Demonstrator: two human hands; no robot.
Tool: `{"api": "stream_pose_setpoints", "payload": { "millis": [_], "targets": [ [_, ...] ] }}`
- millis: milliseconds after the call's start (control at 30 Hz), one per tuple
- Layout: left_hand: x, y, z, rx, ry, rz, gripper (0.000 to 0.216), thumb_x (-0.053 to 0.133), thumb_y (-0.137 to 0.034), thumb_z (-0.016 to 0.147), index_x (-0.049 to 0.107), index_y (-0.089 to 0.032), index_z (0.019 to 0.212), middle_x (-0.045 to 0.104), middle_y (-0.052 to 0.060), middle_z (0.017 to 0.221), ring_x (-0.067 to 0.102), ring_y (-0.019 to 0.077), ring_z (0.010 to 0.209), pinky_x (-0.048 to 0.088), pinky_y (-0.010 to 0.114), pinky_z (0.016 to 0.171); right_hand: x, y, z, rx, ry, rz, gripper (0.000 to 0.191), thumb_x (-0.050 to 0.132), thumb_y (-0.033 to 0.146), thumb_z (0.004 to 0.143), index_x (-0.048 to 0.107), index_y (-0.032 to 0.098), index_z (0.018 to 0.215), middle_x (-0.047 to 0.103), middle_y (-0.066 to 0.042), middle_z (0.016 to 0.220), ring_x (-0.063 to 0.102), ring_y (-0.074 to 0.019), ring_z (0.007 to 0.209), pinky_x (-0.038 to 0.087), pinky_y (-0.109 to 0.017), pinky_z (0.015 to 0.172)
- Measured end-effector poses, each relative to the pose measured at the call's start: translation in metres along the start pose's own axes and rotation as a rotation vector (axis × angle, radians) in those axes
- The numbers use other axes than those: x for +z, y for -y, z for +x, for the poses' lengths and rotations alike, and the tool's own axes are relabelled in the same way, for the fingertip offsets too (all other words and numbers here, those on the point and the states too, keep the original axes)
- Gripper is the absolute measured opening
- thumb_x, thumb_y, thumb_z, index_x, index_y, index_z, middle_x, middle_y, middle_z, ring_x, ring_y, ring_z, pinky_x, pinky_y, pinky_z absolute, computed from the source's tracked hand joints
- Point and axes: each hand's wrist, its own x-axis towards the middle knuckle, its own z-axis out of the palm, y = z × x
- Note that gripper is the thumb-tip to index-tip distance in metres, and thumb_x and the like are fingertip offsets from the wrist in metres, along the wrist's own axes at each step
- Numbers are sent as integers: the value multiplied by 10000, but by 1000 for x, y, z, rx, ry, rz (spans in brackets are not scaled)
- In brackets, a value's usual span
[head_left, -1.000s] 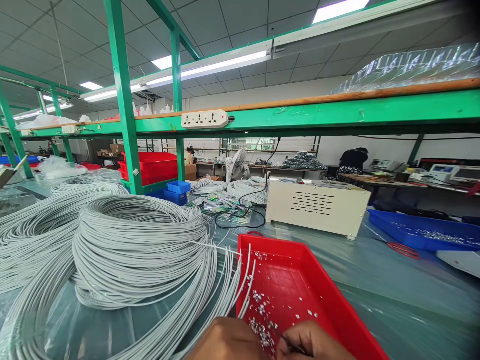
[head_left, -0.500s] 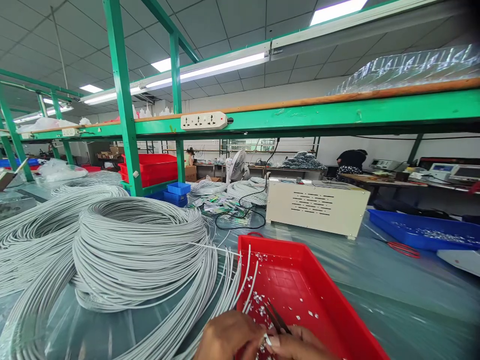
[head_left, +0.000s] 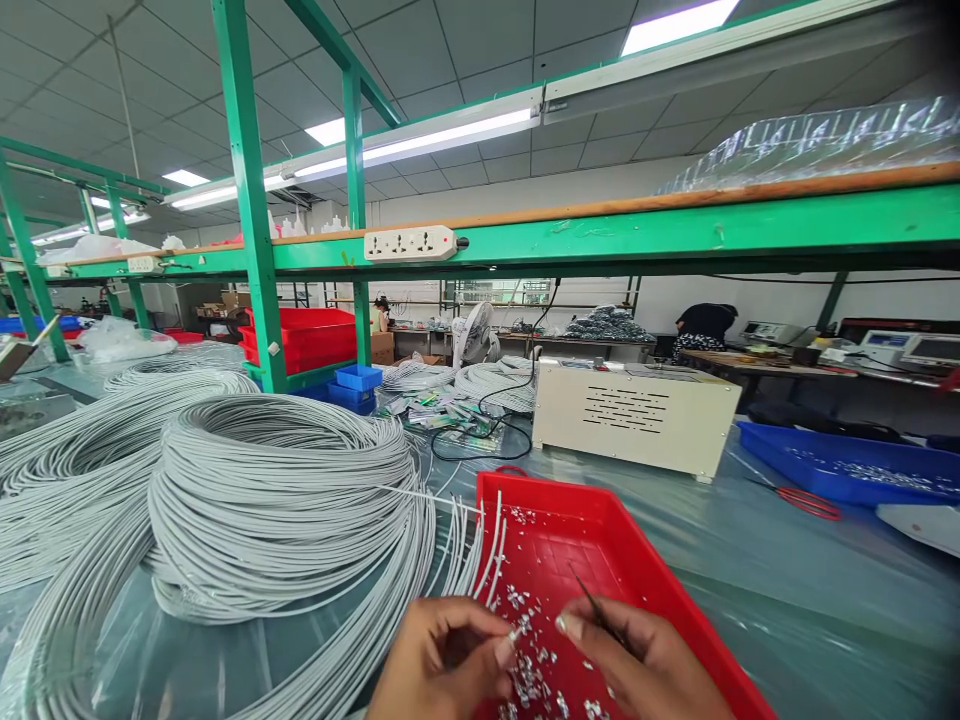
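Your left hand [head_left: 442, 655] sits at the near edge of the tabletop [head_left: 787, 590], its thumb and forefinger pinched on a tiny pale piece at the end of a grey cable; exactly what the piece is cannot be told at this size. Your right hand [head_left: 641, 660] is closed around slim dark tweezers [head_left: 592, 600], whose tips point up and away over the red tray [head_left: 622, 555]. The tray lies in front of you, its floor scattered with small white and silver bits [head_left: 529, 680].

The pinched piece looks feather-light, hard and easy to lose, so a fingertip pinch or the tweezer tips suit it. The cable ends [head_left: 480, 555] draped over the tray's left rim look thin and springy, best held close to the tip. The large grey cable coil [head_left: 277, 490] on the left of the tabletop looks heavy and loose.

Compared with half a second ago, your hands have come apart and risen into view: they were pressed together low over the tray, and now a gap shows between them. The tweezers have swung right. The cream metal box [head_left: 634, 415] and blue tray [head_left: 847, 465] lie as before.
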Motion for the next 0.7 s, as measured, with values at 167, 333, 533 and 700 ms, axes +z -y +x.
{"api": "stream_pose_setpoints", "payload": {
  "millis": [167, 333, 533, 700],
  "targets": [
    [-6, -8, 12, -40, -73, -209, 356, 704, -435, 652, 621, -129, 815, 573, -18, 604, 553, 94, 540, 425, 211, 551, -18, 6, 1, -82, -306, -868, 250, 414, 369, 777, 635, 252, 790, 556, 9, 529, 506, -199, 513, 317, -302, 537],
    [-7, 13, 16, 15, -84, 66, 306, 615, -240, 676, 537, -175, 964, 495, -50, 669, 449, 90, 553, 343, 215, 538, -19, 4, -1, -62, -205, -959, 307, 382, 309, 797, 614, 249, 989, 677, -41, 757, 582, -228, 631, 365, -319, 592],
    [-1, 22, 17, -43, -51, 453, 107, 591, -186, 624, 647, -131, 696, 562, 15, 599, 477, 151, 564, 315, 261, 550, -2, 3, -2, -176, -120, -686, 332, 448, 498, 773, 611, 221, 690, 630, -6, 603, 535, -183, 541, 356, -279, 507],
    [0, 22, 16, -47, -62, 258, 144, 597, -266, 664, 612, -128, 701, 607, 43, 673, 546, 160, 638, 384, 245, 589, 8, 6, -5, -144, 22, -283, 373, 516, 537, 735, 638, 187, 777, 681, -35, 749, 616, -224, 741, 452, -276, 646]
  ]
}}
